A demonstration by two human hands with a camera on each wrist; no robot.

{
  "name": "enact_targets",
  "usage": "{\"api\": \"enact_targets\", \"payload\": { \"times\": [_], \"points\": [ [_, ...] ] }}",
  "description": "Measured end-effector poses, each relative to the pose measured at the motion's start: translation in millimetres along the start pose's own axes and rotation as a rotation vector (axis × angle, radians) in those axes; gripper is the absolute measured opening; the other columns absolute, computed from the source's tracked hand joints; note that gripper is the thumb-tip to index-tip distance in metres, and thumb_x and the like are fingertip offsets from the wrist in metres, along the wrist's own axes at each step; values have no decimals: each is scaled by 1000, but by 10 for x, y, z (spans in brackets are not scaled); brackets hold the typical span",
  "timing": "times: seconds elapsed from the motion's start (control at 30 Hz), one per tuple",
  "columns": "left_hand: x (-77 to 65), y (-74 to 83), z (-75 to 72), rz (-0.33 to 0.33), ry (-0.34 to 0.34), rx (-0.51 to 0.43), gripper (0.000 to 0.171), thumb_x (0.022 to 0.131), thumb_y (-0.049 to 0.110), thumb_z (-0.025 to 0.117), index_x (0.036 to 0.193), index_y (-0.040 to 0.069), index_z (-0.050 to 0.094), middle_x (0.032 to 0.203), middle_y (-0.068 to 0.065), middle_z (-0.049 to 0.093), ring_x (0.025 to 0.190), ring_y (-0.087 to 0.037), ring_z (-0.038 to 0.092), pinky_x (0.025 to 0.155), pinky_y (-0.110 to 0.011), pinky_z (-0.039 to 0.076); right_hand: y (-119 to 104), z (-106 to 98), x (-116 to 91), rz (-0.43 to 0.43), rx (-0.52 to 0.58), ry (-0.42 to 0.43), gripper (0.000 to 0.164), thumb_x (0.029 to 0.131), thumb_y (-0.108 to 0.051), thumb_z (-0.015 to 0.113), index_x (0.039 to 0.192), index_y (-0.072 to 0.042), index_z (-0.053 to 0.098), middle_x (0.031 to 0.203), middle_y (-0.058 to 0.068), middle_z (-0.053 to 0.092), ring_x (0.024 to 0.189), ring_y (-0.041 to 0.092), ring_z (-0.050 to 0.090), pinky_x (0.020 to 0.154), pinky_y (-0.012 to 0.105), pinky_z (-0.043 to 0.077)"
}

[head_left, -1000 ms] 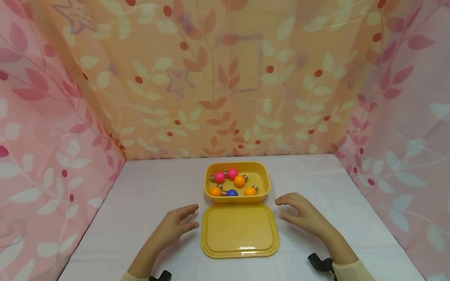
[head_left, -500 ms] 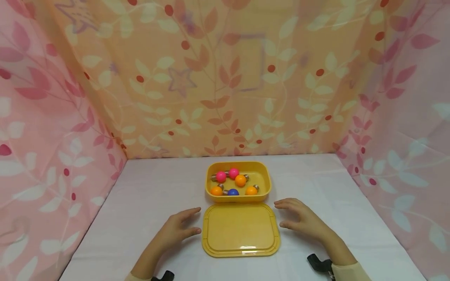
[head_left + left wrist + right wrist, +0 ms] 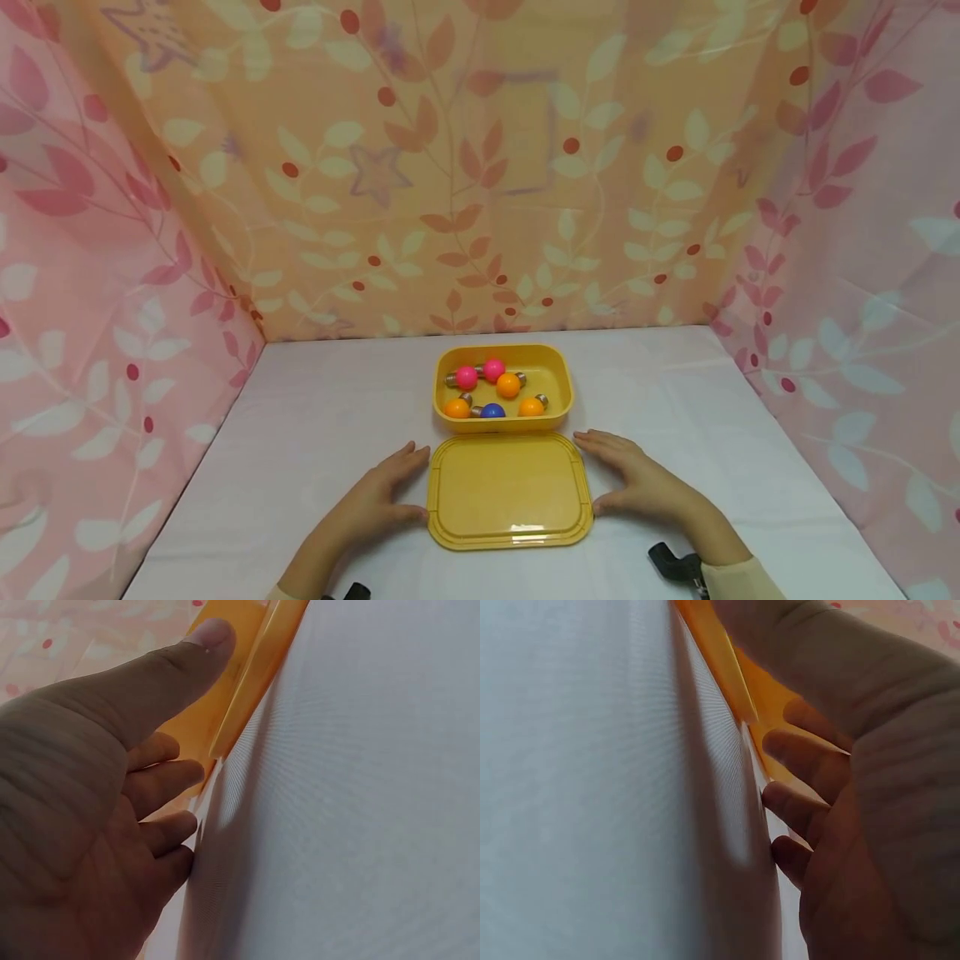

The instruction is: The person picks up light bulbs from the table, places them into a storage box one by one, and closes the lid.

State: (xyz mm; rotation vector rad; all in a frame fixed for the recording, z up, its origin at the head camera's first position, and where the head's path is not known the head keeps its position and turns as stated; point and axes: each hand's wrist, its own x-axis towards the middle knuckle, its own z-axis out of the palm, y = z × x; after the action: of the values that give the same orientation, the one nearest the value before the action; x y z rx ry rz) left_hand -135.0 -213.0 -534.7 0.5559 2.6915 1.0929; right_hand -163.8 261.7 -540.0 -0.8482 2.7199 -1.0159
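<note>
A yellow lid [image 3: 510,492] lies flat on the white-covered table, directly in front of a yellow box [image 3: 558,400]. My left hand [image 3: 375,500] is at the lid's left edge, thumb and fingers spread apart. At the opposite edge is my right hand [image 3: 645,483], its thumb tip by the lid's side and its fingers near the far right corner. Whether either hand touches the lid I cannot tell. Inside the box lie several small bulbs with metal screw bases: pink bulbs [image 3: 467,378], orange bulbs [image 3: 508,385] and a blue bulb [image 3: 492,411].
A white cloth [image 3: 337,392] covers the table. Patterned fabric walls stand around it: an orange back curtain [image 3: 480,183], a pink left curtain [image 3: 112,333] and a pink right curtain [image 3: 847,333]. Each wrist carries a black camera mount, such as the right mount [image 3: 675,563].
Both hands have come down and inward to the lid's two side edges, and their thumbs have moved nearer the table's front. Lid, box and bulbs stay in place.
</note>
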Motion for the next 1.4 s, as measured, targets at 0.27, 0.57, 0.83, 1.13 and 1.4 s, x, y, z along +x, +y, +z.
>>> {"api": "enact_targets", "payload": {
  "times": [0.27, 0.57, 0.83, 1.13, 1.4],
  "points": [
    [26, 3, 19, -13, -52, 12, 107, 69, 60, 87, 159, 26, 40, 169, -12, 26, 154, -45, 22, 120, -70, 22, -7, 15, -7, 9, 11, -46, 111, 64, -63, 86, 158, -25, 42, 164, 8, 37, 153, 40, 26, 118, 73, 21],
    [55, -53, 50, -12, -119, 59, 113, 67, 61, 87, 161, 30, 34, 170, -6, 22, 155, -48, 16, 121, -69, 20, -34, 23, -33, -43, 9, -65, 103, 68, -59, 87, 155, -19, 48, 164, 0, 39, 155, 37, 23, 121, 12, -3],
    [52, -23, 35, -19, -104, 59, 110, 68, 62, 86, 160, 30, 36, 170, -6, 23, 154, -47, 18, 121, -69, 21, -10, 38, -6, -71, -10, -44, 101, 68, -59, 86, 153, -17, 51, 163, 0, 42, 154, 38, 26, 119, 9, -3],
    [17, -22, 19, 32, -100, 17, 107, 68, 63, 83, 159, 28, 39, 168, -8, 28, 154, -46, 22, 121, -67, 23, 57, 36, -25, -8, 77, -65, 99, 67, -59, 87, 154, -28, 49, 164, -3, 39, 155, 38, 21, 118, 71, 17],
    [-4, 25, -41, 7, -69, -171, 92, 73, 51, 85, 154, 27, 49, 161, 2, 42, 152, -28, 33, 123, -56, 24, 59, -40, -47, 31, 248, -60, 84, 74, -41, 90, 149, -29, 55, 161, -1, 44, 155, 44, 20, 128, 57, 11]
  ]
}}
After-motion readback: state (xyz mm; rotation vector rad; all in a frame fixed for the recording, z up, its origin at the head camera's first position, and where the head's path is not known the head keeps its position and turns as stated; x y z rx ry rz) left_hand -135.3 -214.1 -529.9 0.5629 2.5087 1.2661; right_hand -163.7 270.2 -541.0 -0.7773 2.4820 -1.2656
